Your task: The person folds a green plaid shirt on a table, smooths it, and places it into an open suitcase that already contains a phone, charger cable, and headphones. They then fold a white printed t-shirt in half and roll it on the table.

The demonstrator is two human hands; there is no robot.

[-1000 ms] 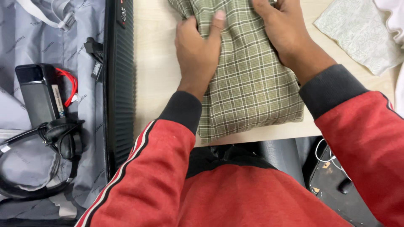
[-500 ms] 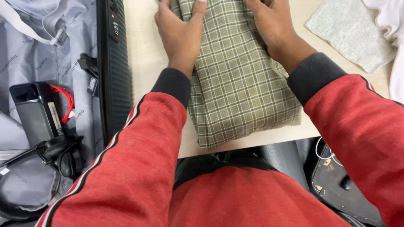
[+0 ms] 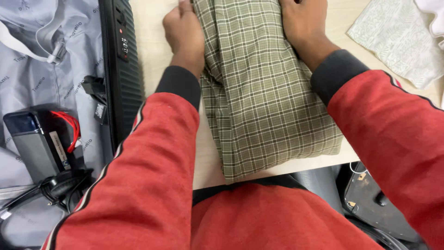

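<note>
A folded green plaid garment (image 3: pixel 263 97) lies on a light wooden table (image 3: pixel 152 51), its near end at the table's front edge. My left hand (image 3: pixel 184 32) grips the garment's left edge, fingers curled around the folded layers. On the garment's upper right part rests my right hand (image 3: pixel 305 23), pressing down on the cloth. Both arms wear red sleeves with dark cuffs. The fingertips of both hands are cut off by the top of the view.
An open suitcase (image 3: pixel 121 69) with grey lining sits at the left, holding a dark box-shaped device (image 3: pixel 34 143), a red cord (image 3: pixel 69 125) and black cables (image 3: pixel 60 190). A pale patterned cloth (image 3: pixel 397 41) lies at the right. A dark object (image 3: pixel 374 199) is below the table.
My left hand slid from the top of the garment to its left edge and curled around it. The right hand moved further up the cloth.
</note>
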